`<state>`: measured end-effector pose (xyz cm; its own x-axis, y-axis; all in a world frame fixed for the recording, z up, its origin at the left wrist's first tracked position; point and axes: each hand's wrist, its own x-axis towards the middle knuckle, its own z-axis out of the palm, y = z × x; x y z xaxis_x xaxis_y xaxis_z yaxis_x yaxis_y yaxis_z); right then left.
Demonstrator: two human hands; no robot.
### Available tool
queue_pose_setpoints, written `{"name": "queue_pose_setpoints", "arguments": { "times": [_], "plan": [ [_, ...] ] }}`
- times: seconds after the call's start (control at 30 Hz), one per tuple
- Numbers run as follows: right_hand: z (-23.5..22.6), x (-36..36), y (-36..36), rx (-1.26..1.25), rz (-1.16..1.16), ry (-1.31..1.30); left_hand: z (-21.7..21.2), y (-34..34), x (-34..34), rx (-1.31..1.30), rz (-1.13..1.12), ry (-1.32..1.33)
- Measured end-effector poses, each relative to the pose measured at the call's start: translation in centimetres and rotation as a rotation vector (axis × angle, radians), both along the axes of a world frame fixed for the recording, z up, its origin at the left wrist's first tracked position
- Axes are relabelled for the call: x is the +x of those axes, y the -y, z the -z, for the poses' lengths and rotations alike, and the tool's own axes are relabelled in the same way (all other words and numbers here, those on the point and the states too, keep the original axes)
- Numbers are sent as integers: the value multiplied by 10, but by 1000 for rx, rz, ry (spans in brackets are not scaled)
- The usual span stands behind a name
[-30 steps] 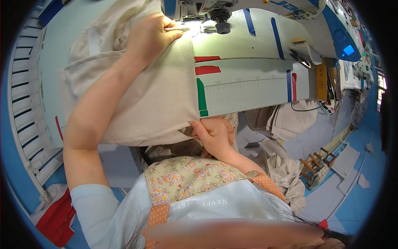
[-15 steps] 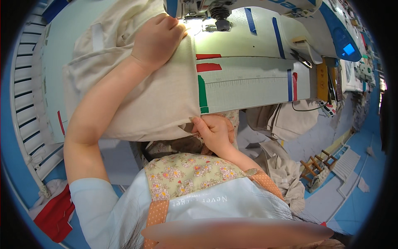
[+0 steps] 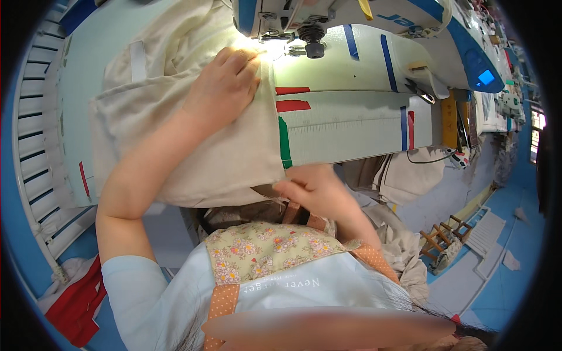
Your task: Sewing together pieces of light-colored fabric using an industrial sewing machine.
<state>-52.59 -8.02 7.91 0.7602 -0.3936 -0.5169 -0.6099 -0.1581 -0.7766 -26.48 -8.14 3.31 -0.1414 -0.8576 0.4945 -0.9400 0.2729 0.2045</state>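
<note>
A large piece of cream fabric lies over the sewing machine's bed, its right edge running straight from the needle area to the table's front edge. My left hand presses on the fabric just in front of the brightly lit presser foot, fingers bent and drawn together on the cloth along the edge. At the fabric's near right corner, my right hand pinches the edge between thumb and fingers; it is slightly blurred and its fingertips are partly hidden. The sewing machine's head stands over the far end of the cloth.
Red, green and blue tape strips mark the pale table, with a ruler scale along it. Thread snips lie by the machine's base. More cream cloth hangs beyond the front edge. A wooden rack stands on the floor at right.
My left hand has drawn slightly back from the presser foot, toward me. The fabric's near corner has shifted nearer, and my right hand has moved with it.
</note>
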Motion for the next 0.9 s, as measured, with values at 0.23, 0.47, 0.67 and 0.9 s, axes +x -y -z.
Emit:
{"name": "queue_pose_setpoints", "arguments": {
  "times": [0.23,0.47,0.67,0.9],
  "plan": [
    [14,58,65,-538,242,279,4,1,0,13,4,-132],
    [26,76,70,-784,65,284,3,1,0,10,44,-203],
    [25,82,84,-844,240,406,4,4,3,9,57,-244],
    [32,108,81,-1263,34,182,1,1,5,39,39,-281]
  ]
}}
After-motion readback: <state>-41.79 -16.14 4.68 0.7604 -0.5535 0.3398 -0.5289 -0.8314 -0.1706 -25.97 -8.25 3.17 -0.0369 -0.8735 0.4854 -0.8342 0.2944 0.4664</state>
